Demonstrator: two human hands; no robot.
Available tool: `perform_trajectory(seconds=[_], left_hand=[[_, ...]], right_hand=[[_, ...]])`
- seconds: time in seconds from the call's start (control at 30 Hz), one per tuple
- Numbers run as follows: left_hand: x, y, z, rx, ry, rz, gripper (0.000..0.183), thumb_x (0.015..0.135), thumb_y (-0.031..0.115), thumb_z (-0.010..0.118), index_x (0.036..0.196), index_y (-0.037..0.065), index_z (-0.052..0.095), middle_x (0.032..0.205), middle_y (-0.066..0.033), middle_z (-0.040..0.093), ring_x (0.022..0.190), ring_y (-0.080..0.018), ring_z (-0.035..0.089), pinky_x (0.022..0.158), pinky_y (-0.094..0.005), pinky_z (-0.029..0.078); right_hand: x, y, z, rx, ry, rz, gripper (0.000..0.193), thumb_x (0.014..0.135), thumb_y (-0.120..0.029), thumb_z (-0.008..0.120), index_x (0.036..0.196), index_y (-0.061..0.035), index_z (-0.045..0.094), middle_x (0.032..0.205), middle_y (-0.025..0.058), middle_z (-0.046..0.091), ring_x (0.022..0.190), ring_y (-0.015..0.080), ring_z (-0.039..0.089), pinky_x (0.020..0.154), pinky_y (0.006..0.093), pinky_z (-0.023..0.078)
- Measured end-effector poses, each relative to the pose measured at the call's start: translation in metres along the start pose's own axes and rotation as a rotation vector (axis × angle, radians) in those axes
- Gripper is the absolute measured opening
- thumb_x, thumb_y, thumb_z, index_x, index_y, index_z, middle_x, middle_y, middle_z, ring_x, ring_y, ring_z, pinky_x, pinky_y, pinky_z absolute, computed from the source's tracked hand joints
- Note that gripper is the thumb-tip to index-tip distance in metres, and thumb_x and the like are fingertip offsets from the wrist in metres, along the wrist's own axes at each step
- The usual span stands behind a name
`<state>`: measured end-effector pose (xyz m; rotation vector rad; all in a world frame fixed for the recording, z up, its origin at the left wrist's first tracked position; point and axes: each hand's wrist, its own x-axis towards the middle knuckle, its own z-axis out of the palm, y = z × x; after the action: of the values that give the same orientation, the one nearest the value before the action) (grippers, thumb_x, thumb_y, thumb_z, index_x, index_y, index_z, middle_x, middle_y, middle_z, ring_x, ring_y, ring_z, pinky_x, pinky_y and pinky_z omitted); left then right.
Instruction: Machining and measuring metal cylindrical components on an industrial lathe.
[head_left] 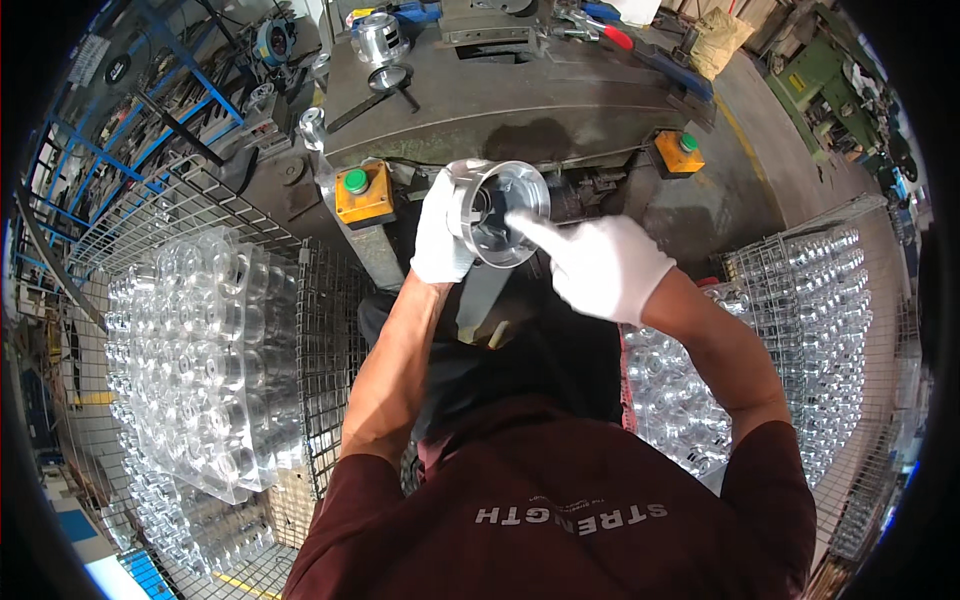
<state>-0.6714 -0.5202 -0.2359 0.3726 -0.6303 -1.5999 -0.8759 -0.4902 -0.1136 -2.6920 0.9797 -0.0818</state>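
Your left hand (440, 232) in its white glove grips the metal ring (497, 212) by its left rim, fingers wrapped around the outer wall, just above the middle of the frame. The ring's open face tilts toward you and to the right, so its short axis runs roughly from the press (520, 95) at the top down toward your chest. Your right hand (605, 268) lies right of the ring and slightly below it, mostly curled, with the forefinger stretched out up-left into the bore, its tip touching the inner wall. The ring is bright machined metal, round, stepped inside, with a ridged outer edge. Wire baskets (330, 340) of similar shiny parts stand at the left and right.
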Motion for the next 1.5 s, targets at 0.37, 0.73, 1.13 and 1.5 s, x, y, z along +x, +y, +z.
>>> perform_trajectory(seconds=[0.37, 0.73, 1.13, 1.5], left_hand=[[0.006, -0.007, 0.009, -0.153, 0.091, -0.088, 0.055, 0.099, 0.051, 0.028, 0.122, 0.006, 0.05, 0.119, -0.0125, 0.058, 0.109, -0.0267, 0.057, 0.094, -0.0448, 0.049], [0.056, 0.012, 0.049, -0.28, 0.142, 0.147, 0.037, 0.096, 0.04, 0.05, 0.125, 0.016, 0.053, 0.116, -0.0035, 0.061, 0.09, -0.019, 0.061, 0.087, -0.0432, 0.053], [0.239, 0.017, 0.059, -0.176, 0.176, -0.029, 0.039, 0.095, 0.05, 0.047, 0.115, 0.018, 0.054, 0.105, -0.0064, 0.058, 0.088, -0.0253, 0.056, 0.067, -0.0418, 0.052], [0.294, 0.02, 0.065, -0.275, 0.341, -0.023, 0.051, 0.096, 0.053, 0.034, 0.124, 0.013, 0.046, 0.117, -0.0136, 0.051, 0.095, -0.0334, 0.053, 0.077, -0.0446, 0.053]], right_hand=[[-0.004, -0.024, 0.007, 0.303, 0.302, -0.045, 0.042, 0.083, -0.015, 0.059, 0.125, -0.0073, 0.056, 0.06, 0.0147, 0.058, 0.052, 0.033, 0.057, 0.051, 0.0423, 0.046], [-0.024, -0.001, 0.014, 0.863, 0.307, 0.171, 0.034, 0.091, -0.012, 0.059, 0.122, -0.0014, 0.059, 0.071, 0.0055, 0.064, 0.056, 0.0074, 0.056, 0.053, 0.0232, 0.048], [-0.051, 0.031, 0.046, 1.118, 0.108, 0.437, 0.032, 0.093, -0.018, 0.056, 0.122, -0.0028, 0.06, 0.076, 0.0041, 0.065, 0.067, 0.0075, 0.06, 0.06, 0.0238, 0.052], [-0.047, 0.053, 0.066, 1.208, 0.072, 0.441, 0.033, 0.093, -0.019, 0.057, 0.122, -0.0025, 0.059, 0.077, 0.0055, 0.065, 0.063, 0.0078, 0.057, 0.062, 0.0247, 0.049]])
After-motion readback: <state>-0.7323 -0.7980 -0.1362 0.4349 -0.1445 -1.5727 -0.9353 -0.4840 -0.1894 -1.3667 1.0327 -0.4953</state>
